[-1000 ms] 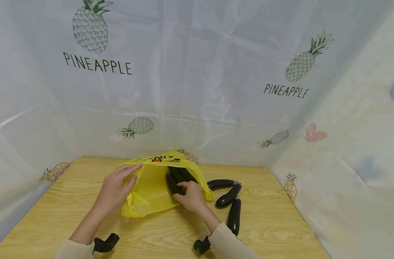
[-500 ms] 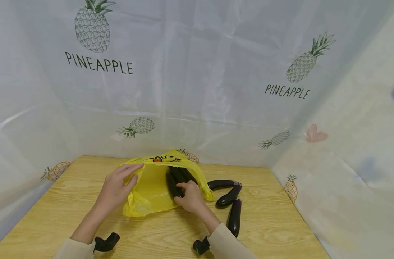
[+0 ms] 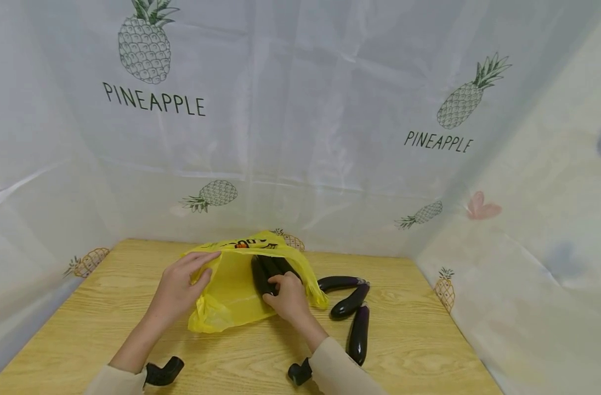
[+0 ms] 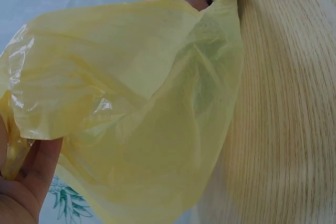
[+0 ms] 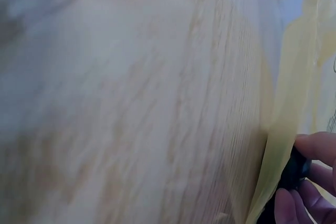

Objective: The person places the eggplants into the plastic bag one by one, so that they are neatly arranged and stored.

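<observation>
A yellow plastic bag point(image 3: 231, 293) lies on its side on the table, its mouth toward me. My left hand point(image 3: 178, 285) holds the bag's upper rim at the left; in the left wrist view the yellow film runs between thumb and fingers point(image 4: 44, 166). Several dark eggplants point(image 3: 262, 274) lie inside, toward the bag's right side. Reaching into the mouth, my right hand point(image 3: 292, 299) grips one eggplant point(image 5: 295, 169), with thumb and fingers curled about its end in the right wrist view. The far ends of the bagged eggplants are hidden.
Three more eggplants lie on the wooden table point(image 3: 419, 340) right of the bag: a curved one point(image 3: 340, 282), a second point(image 3: 350, 303) touching it, and a third point(image 3: 358, 336) nearer me. Black wrist mounts point(image 3: 164, 372) sit at both cuffs. A pineapple-print curtain point(image 3: 300, 137) stands behind.
My right hand has shifted slightly, and the eggplants inside lie a little farther into the bag. The left hand and the three eggplants outside stay about where they were.
</observation>
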`<state>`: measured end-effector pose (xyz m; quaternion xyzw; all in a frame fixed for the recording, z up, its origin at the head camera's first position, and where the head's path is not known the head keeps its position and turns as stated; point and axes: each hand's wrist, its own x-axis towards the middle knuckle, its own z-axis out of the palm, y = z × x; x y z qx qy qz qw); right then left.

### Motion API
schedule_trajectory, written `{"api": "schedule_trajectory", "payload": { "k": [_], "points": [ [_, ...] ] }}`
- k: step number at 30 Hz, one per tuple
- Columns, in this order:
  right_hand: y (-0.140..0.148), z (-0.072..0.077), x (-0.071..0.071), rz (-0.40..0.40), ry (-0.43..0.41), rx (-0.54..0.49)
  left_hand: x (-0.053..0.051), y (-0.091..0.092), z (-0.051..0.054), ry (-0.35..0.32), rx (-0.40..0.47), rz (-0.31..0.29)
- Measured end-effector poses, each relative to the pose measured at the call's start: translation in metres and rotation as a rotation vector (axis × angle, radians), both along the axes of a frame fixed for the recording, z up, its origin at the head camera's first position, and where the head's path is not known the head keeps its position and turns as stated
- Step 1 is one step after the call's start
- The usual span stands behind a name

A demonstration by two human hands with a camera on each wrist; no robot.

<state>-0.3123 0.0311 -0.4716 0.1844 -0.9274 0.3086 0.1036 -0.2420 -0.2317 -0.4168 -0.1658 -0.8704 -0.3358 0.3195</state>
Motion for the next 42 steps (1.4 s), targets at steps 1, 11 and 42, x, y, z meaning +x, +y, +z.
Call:
{"api": "schedule_trajectory", "payload": {
  "k": [1,11,42],
  "points": [
    [-0.001,0.000,0.000,-0.006,0.007,0.006,0.000,0.000,0.000,0.003,-0.002,0.000],
    [-0.008,-0.002,-0.004,-0.049,0.050,0.007,0.001,0.001,0.000,-0.011,0.004,-0.001],
    [-0.011,-0.002,-0.005,-0.041,0.038,-0.032,0.003,0.001,0.002,-0.012,0.003,0.011]
  ]
}}
